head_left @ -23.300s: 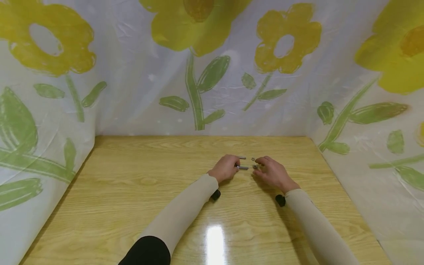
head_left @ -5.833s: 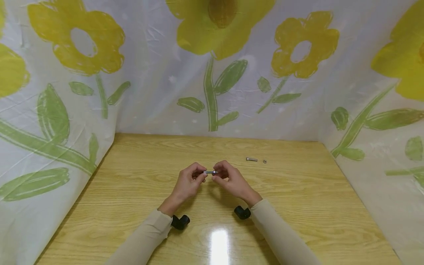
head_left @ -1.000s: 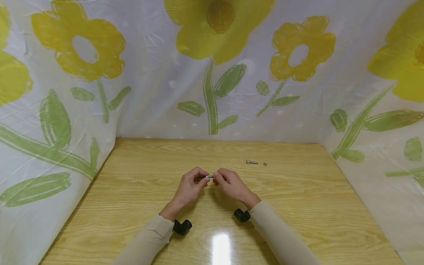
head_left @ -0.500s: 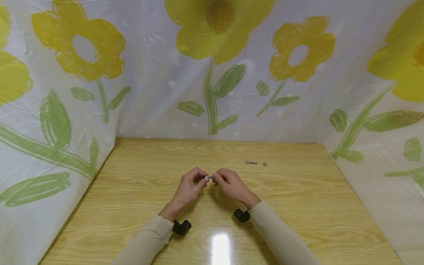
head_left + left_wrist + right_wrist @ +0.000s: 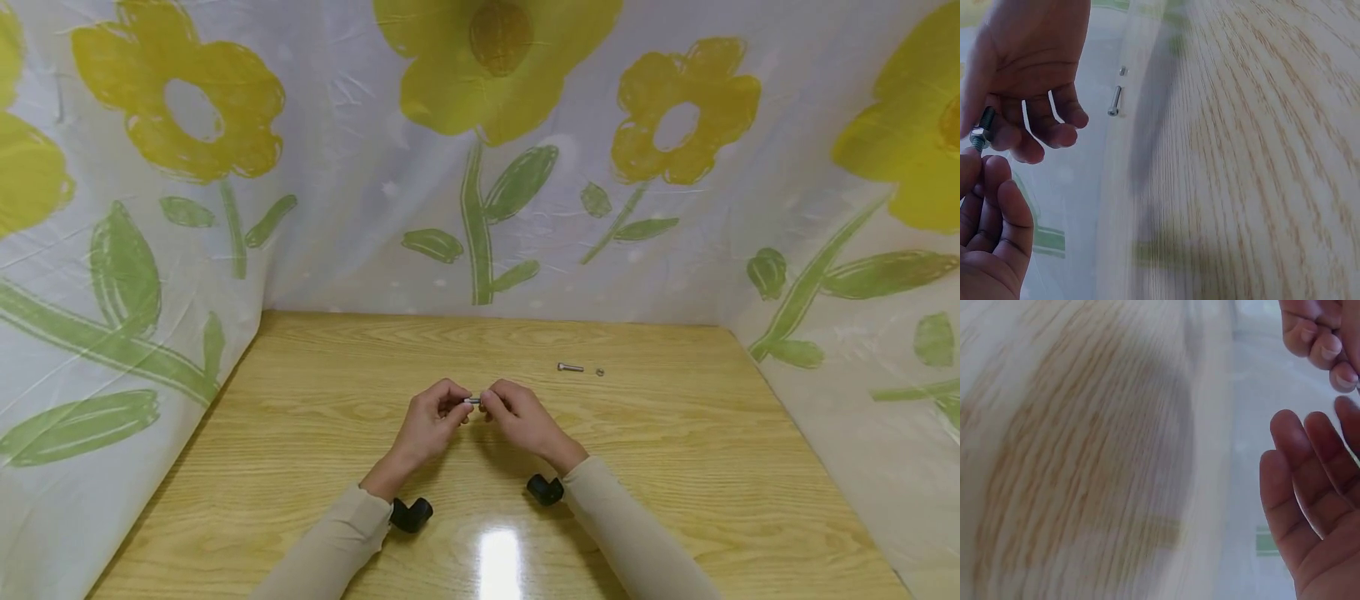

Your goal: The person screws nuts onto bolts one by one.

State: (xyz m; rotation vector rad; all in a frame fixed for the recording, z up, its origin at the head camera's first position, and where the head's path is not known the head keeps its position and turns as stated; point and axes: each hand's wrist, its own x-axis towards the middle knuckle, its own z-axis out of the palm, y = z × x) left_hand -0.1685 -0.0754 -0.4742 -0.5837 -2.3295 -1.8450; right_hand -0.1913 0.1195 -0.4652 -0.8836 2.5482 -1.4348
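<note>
Over the middle of the table, my left hand (image 5: pixel 423 429) pinches a small metal bolt (image 5: pixel 472 401) between thumb and fingertips. Facing it, my right hand (image 5: pixel 528 423) has thumb and forefinger at the bolt's other end. The left wrist view shows a hex nut (image 5: pixel 980 134) around the bolt's shank, with dark thread (image 5: pixel 987 116) sticking out beyond it. There the right thumb and forefinger hold the nut, while the other right fingers (image 5: pixel 1054 128) hang loosely curled. In the right wrist view both hands appear at the right edge, and the bolt is out of sight.
A second bolt (image 5: pixel 572 367) lies on the wooden table (image 5: pixel 337 358) farther back to the right, with a loose nut (image 5: pixel 600 372) beside it. Flower-printed cloth (image 5: pixel 337 250) walls the back and sides. Black wrist devices (image 5: pixel 411 514) sit below both wrists.
Since the oldest frame, one bolt and one nut have come up off the table to the middle. Over the last second, both hands stay nearly in place, with slight right-hand finger movement.
</note>
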